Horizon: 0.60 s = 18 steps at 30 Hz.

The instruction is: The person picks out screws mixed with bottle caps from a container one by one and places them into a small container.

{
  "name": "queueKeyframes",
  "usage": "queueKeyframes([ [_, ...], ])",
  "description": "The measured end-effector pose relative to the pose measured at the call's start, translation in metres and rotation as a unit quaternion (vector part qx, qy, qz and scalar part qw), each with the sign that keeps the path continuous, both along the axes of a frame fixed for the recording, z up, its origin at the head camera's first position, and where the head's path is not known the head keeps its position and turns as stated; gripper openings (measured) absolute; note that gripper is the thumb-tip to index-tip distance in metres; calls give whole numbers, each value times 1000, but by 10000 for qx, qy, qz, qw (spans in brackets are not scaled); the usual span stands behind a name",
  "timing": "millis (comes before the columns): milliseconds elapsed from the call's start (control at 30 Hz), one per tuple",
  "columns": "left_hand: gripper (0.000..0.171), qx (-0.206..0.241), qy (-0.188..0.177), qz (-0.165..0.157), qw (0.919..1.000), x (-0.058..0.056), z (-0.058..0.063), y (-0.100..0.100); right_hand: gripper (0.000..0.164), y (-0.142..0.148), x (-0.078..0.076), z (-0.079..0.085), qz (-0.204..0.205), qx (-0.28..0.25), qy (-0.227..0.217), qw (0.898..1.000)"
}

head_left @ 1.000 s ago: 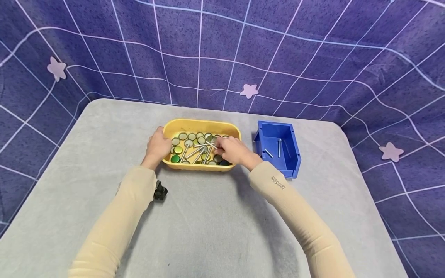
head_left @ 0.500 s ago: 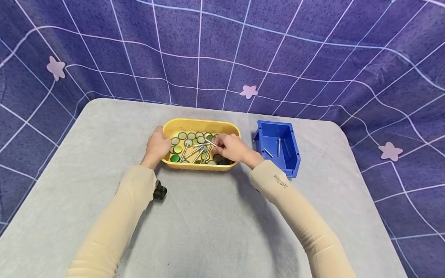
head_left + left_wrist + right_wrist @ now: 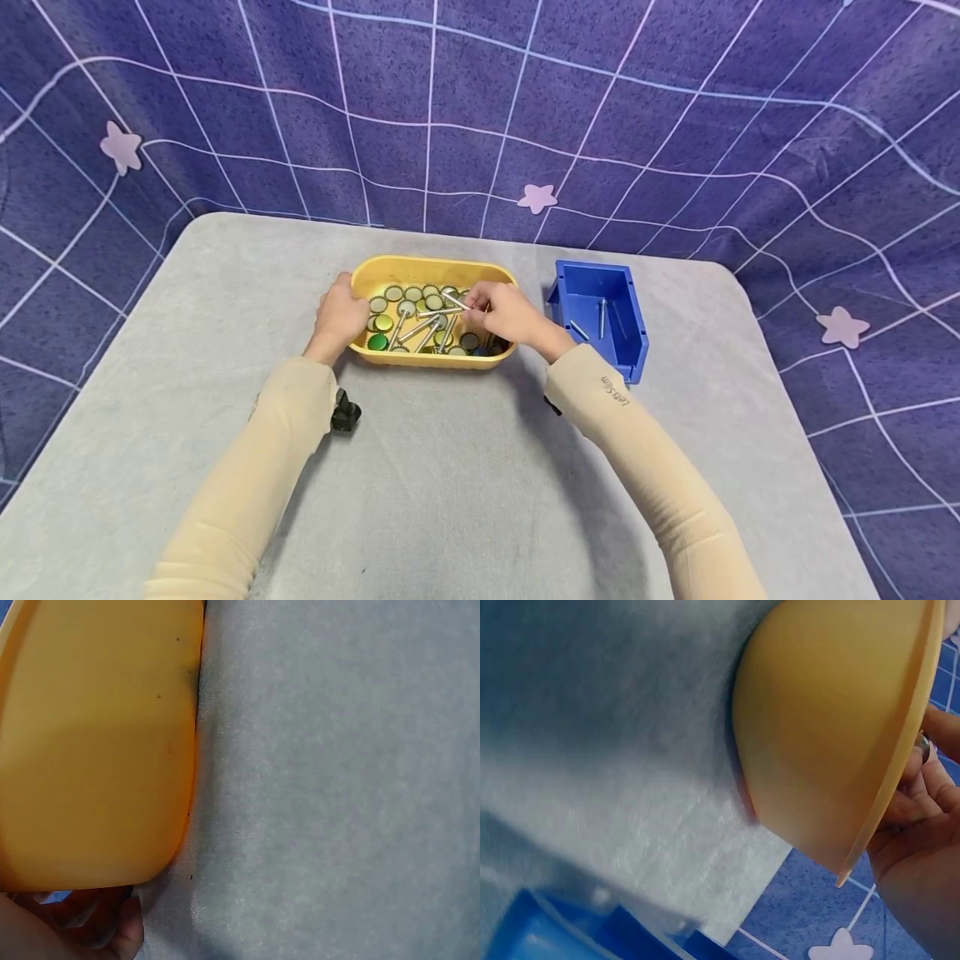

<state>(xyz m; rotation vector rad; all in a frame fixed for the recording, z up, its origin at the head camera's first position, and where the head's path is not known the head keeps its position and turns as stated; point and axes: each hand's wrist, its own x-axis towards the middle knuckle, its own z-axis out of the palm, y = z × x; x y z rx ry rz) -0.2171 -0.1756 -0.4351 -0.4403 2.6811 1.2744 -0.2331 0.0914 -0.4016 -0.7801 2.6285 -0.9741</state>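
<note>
A yellow oblong tub holds bottle caps and several long silver bolts. My left hand grips the tub's left end; the left wrist view shows its fingers curled against the end wall. Over the right part of the tub, my right hand pinches a silver bolt that points up and left, above the other bolts. In the right wrist view, a bit of metal shows between the fingers behind the rim. The tub wall hides the rest of that grip.
To the right of the tub stands a blue bin with a few silver bolts inside. Both containers are on a grey cloth-covered table. A purple curtain with white lines and stars rises behind and beside the table.
My right hand has lifted slightly and shifted a little to the right, with the bolt between its fingers. More caps at the tub's right end show beneath it. My left hand stays put.
</note>
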Motion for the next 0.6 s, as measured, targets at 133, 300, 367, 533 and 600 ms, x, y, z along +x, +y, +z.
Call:
queueKeyframes([
  [133, 51, 8, 15, -4, 10000, -1, -1, 0, 13, 3, -1, 0, -250, -430, -459, 9977],
  [300, 50, -34, 57, 16, 10000, -1, -3, 0, 15, 6, 0, 5, -317, -613, -664, 9954],
  [367, 50, -49, 61, 25, 10000, 0, -4, 0, 15, 6, 0, 7, -292, -635, -696, 9951],
  [533, 50, -31, 48, 32, 10000, 0, -5, 1, 15, 9, 1, 9, -252, -588, -557, 9964],
  [600, 50, -40, 55, 26, 10000, 0, -5, 1, 15, 11, 1, 11, -246, -573, -483, 9969],
])
